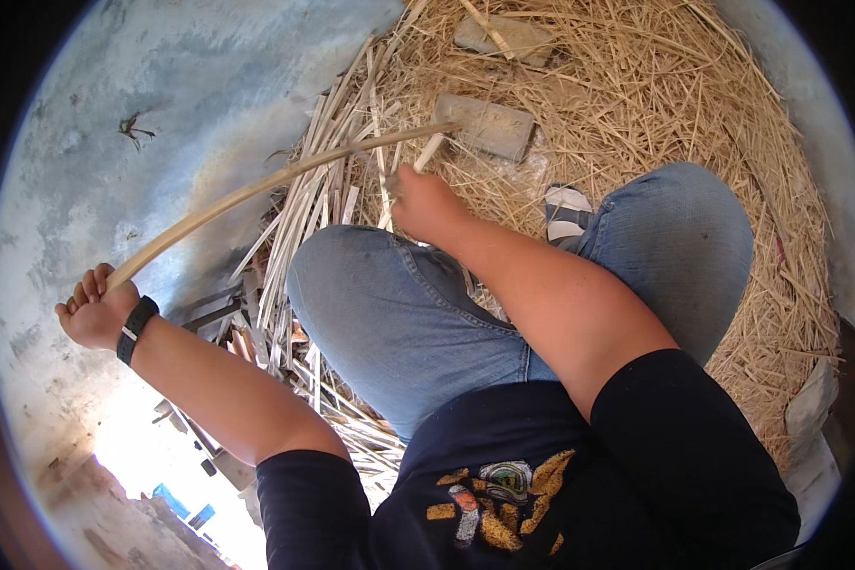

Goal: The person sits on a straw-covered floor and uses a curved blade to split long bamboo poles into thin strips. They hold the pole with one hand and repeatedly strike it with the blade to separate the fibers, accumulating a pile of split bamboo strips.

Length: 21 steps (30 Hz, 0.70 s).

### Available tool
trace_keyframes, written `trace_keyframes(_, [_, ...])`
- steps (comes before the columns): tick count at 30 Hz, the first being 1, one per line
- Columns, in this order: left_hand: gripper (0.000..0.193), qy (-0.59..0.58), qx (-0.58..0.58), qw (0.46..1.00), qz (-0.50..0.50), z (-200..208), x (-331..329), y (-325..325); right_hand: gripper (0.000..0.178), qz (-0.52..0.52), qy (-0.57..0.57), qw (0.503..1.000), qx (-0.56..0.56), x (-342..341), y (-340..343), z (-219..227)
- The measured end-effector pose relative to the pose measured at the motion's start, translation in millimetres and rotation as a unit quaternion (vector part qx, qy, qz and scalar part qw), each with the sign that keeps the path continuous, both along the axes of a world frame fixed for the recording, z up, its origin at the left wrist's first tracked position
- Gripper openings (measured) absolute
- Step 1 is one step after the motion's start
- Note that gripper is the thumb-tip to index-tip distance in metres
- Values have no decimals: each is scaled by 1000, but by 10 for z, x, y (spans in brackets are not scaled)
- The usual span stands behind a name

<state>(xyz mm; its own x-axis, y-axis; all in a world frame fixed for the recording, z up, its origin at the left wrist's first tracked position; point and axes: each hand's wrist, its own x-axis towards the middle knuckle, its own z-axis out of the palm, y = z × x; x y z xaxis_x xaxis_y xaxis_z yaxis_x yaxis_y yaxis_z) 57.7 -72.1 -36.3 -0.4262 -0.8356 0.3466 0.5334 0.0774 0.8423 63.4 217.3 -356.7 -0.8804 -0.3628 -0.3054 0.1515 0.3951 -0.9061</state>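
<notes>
While the left hand (104, 306) sits at nine o'clock, its grip closed on one end of a long wooden strip (285, 174), the far end lies toward twelve o'clock.

Long wooden strip: one, tan, slightly bowed; tip overlaps a block in view, contact cannot be told.

Right hand (429, 204): at twelve o'clock, just below the strip; partly blurred; grip closed round a short pale stick (429, 152), its end pointing to one o'clock.

Wristband (137, 330): black, on the left wrist.

Near block (489, 128): grey, flat, between twelve and one o'clock. Far block (505, 41): similar, beyond it, in the shavings.

Shavings (627, 104): straw-coloured, heaped from twelve to four o'clock.

Loose strips (299, 223): pale, many, between ten and eleven o'clock.

Crumpled sheet or sack (811, 408): whitish, at four o'clock; contents cannot be told.

Sandal (568, 211): striped, between one and two o'clock.
</notes>
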Motion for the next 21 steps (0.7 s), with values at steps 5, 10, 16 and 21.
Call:
trace_keyframes(5, [38, 6, -24, 998, -55, 83, -54, 139, 36, -1, 49, 994, -102, -55, -12, -61])
trace_keyframes(10, [33, 11, -3, 1000, -23, 57, -74, 249, 38, -111, -86, 989, 46, -120, 85, -306])
trace_keyframes(16, [31, -9, -32, 999, 37, 163, -373, 314, 38, 68, 71, 991, -88, -205, -221, 727])
trace_keyframes(21, [25, -25, -52, 998, 35, 311, -652, 582, 34, -5, 39, 993, -112, -197, -199, 553])
